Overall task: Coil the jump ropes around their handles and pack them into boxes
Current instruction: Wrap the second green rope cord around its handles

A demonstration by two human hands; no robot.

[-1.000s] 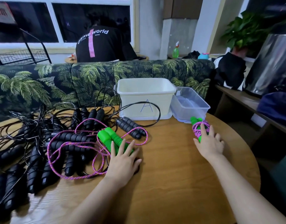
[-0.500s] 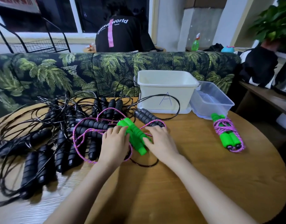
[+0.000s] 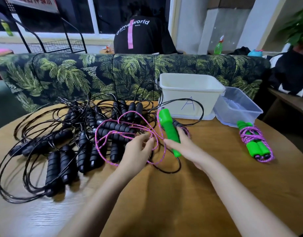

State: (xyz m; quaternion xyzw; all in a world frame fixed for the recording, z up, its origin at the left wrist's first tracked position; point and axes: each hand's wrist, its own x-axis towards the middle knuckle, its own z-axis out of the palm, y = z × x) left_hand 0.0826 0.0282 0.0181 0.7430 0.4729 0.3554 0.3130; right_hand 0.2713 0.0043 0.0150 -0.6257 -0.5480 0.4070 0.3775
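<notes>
Head camera: at a round wooden table point(image 3: 215, 194), a person's right hand point(image 3: 186, 147) grips a pair of green handles point(image 3: 168, 127), tilted up off the tabletop. The left hand point(image 3: 135, 151) pinches the attached pink cord point(image 3: 96, 141) in curled fingers, and the cord's loose loops lie across a heap of black jump ropes point(image 3: 65, 161). A coiled jump rope point(image 3: 255, 142) lies at right, just before a clear box point(image 3: 239, 113) beside the white box point(image 3: 190, 93) marked "A".
</notes>
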